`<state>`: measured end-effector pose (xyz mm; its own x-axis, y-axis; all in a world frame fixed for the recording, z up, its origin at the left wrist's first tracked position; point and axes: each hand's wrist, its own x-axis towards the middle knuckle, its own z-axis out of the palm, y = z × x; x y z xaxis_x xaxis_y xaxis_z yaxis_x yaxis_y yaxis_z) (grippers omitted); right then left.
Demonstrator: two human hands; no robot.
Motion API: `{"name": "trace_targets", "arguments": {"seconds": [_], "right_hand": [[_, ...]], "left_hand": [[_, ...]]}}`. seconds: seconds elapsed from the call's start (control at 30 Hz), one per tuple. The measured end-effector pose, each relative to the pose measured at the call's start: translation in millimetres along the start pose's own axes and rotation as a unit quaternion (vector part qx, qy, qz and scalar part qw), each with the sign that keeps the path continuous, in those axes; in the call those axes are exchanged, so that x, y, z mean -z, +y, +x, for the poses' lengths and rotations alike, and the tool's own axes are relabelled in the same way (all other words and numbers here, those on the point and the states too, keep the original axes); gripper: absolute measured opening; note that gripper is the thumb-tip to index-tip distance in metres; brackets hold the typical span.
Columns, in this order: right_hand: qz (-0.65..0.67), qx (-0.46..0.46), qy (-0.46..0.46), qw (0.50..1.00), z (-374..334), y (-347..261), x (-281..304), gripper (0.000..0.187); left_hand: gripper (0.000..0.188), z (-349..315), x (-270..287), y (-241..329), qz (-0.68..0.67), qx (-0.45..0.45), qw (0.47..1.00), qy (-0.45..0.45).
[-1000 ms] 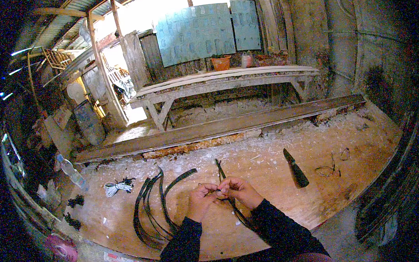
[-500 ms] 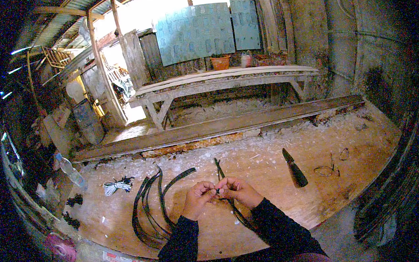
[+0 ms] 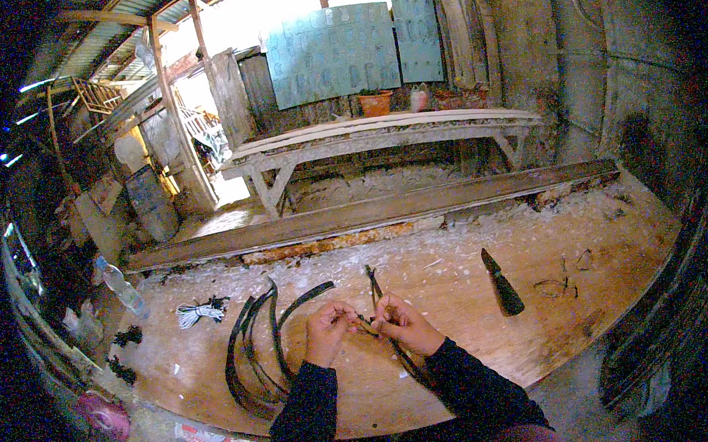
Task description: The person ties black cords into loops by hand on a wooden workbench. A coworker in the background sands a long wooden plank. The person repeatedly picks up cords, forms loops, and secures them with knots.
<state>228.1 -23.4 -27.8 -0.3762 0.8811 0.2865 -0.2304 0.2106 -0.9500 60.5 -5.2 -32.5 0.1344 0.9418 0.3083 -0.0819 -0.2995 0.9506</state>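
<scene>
Above the middle of the wooden tabletop, my left hand [image 3: 330,331] and my right hand [image 3: 406,325] are both closed, fingertips pinched. A short, thin dark strip [image 3: 365,325] runs between their fingertips; its exact kind is too small to make out. A long dark flat strip [image 3: 409,365] passes beneath my right hand, its far end [image 3: 371,273] showing beyond the fingers. Left of my left hand lie several curved black strips [image 3: 275,333], partly hidden by my left sleeve.
On the table's right lie a dark knife [image 3: 502,282] and thin wire-like loops [image 3: 555,287]. Toward the left are a bundle of white cord [image 3: 199,313], small black bundles [image 3: 122,371] and a clear plastic bottle [image 3: 122,288]. A raised plank [image 3: 385,213] borders the far edge.
My hands have drawn slightly apart, the left one shifting a little left. More of the thin dark strip now shows between the fingertips.
</scene>
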Motion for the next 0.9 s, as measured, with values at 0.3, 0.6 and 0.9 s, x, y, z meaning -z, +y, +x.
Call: {"name": "trace_targets", "arguments": {"seconds": [0.3, 0.6, 0.9], "right_hand": [[-0.030, -0.014, 0.011, 0.999, 2, 3, 1, 0.018], [0.096, -0.027, 0.025, 0.995, -1, -11, -1, 0.014], [0.015, -0.009, -0.004, 1.000, 2, 3, 0, 0.016]], "left_hand": [[0.002, 1, 0, 3, -0.024, -0.044, 0.999, 0.019], [0.027, 9, 5, 7, -0.030, -0.037, 0.999, -0.024], [0.014, -2, -7, 1, -0.103, 0.050, 0.992, -0.053]]}}
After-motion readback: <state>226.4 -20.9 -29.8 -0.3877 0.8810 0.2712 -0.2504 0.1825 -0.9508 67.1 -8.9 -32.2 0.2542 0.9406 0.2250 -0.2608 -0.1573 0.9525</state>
